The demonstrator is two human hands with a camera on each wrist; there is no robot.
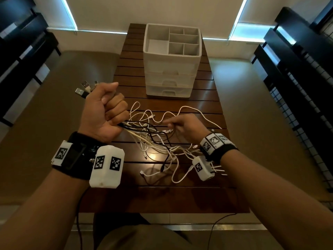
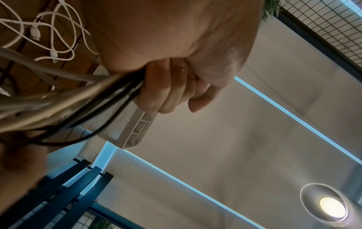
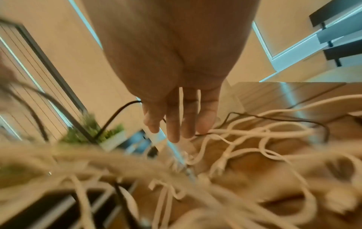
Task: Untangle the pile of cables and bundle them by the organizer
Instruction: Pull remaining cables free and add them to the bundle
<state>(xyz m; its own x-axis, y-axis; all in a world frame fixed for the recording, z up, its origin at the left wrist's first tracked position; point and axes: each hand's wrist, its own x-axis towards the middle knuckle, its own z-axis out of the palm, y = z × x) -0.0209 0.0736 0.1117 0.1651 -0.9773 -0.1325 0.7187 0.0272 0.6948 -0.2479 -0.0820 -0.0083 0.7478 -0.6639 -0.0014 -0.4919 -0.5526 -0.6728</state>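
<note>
A tangle of white and black cables (image 1: 158, 141) lies on the slatted wooden table (image 1: 207, 98), in front of the white drawer organizer (image 1: 172, 60) with open top compartments. My left hand (image 1: 108, 112) is raised at the left and grips a bunch of cables in a fist; several USB plugs (image 1: 83, 88) stick out above it. The left wrist view shows those fingers (image 2: 166, 93) curled round the black and white strands (image 2: 78, 96). My right hand (image 1: 182, 125) reaches into the pile, blurred. Its fingers (image 3: 176, 124) are straight, with the tips touching a white cable (image 3: 245, 139).
Dark shelf units (image 1: 23, 56) stand along the left side, and shelves with a wire grid (image 1: 302, 87) along the right. Bare tabletop (image 1: 162, 197) lies between the pile and the near edge. The organizer (image 2: 137, 128) stands close behind my left hand.
</note>
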